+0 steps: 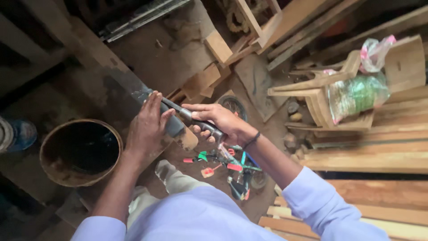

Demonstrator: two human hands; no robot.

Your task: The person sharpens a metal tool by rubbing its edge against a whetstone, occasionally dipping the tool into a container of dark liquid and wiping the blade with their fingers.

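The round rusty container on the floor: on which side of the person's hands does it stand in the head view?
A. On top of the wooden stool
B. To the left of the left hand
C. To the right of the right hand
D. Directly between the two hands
B: the round rusty container stands on the floor left of the left hand, far from the right hand.

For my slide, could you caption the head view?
Left hand steadies a hand plane while right hand grips a hammer.

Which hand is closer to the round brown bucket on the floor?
Left. The left hand is just right of the bucket; the right hand, gripping the tool handle, is farther right.
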